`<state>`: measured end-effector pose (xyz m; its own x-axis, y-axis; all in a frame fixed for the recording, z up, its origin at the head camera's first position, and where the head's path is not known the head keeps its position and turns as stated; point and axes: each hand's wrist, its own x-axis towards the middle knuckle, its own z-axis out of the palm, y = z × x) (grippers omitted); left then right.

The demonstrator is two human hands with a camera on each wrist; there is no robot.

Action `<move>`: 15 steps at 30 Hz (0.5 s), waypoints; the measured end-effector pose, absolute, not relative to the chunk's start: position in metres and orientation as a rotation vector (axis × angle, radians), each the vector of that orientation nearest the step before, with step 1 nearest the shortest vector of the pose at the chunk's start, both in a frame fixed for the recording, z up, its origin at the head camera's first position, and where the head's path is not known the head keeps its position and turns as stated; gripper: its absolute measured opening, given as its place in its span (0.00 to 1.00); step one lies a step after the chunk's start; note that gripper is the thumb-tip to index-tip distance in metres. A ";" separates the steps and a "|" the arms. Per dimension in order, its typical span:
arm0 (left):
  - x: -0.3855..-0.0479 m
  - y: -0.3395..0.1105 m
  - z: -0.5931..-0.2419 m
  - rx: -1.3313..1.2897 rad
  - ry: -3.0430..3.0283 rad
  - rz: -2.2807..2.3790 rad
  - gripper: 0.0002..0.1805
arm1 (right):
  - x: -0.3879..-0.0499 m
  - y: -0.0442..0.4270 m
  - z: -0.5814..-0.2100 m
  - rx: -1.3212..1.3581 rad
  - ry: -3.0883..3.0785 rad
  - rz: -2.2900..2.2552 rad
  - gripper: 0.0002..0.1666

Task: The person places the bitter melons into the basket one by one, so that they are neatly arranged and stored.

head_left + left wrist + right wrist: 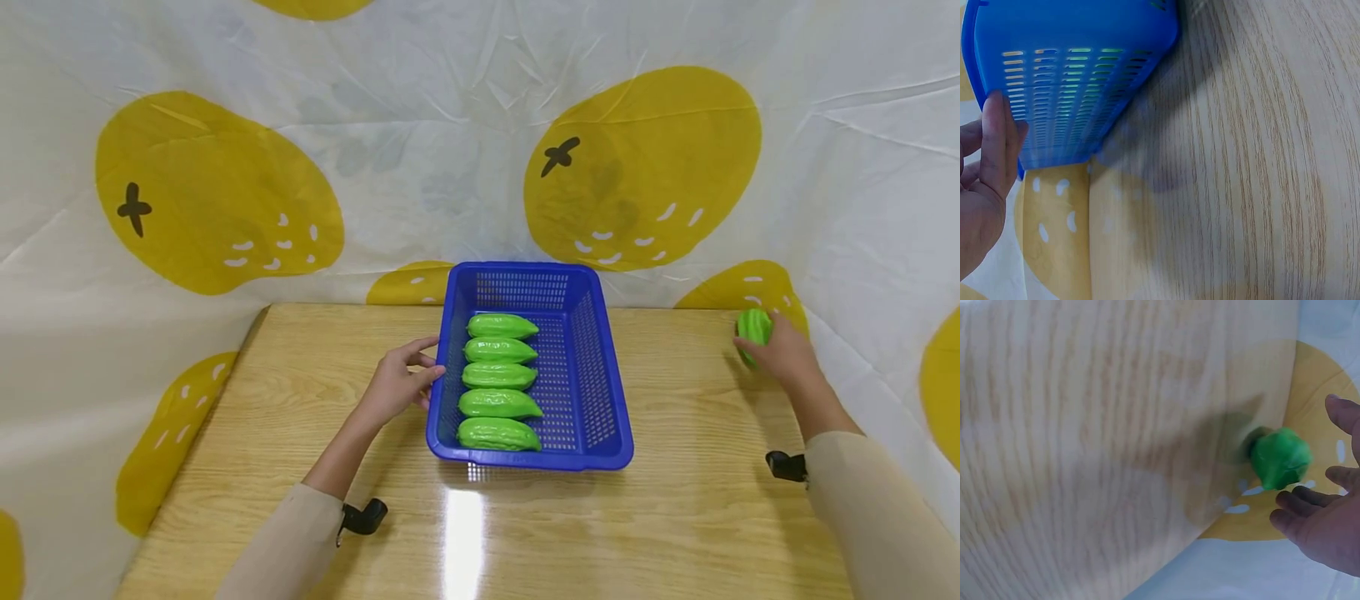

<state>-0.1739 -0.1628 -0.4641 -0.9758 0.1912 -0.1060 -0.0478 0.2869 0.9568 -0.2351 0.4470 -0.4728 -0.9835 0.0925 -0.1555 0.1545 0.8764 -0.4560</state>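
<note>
A blue plastic basket (618, 417) stands on the table with several glossy green bitter melons (500, 376) in a column along its left side, tips to the right. My left hand (397, 379) touches the basket's left rim with its fingers extended; in the left wrist view the fingers (999, 137) lie along the slotted outer wall. At the table's far right, my right hand (783, 350) is around another ridged green bitter melon (754, 327). The right wrist view shows this melon (1280, 458) end-on, beside spread fingers and a raised thumb, with gaps between.
The wooden table (315, 400) ends at the back against a white cloth (405, 192) printed with yellow fruit. The cloth also hangs at both sides, close to the right hand. Small black devices (365, 517) are strapped at both wrists.
</note>
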 end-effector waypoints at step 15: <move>-0.173 -0.164 -0.464 0.146 2.367 1.743 0.31 | -0.228 0.451 -0.494 0.264 2.874 -0.782 0.57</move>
<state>-0.1735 -0.1645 -0.4641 -0.9756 0.1955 -0.1002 -0.0377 0.3005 0.9530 -0.2282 0.4507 -0.4938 -0.9730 0.1296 -0.1908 0.2084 0.8484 -0.4865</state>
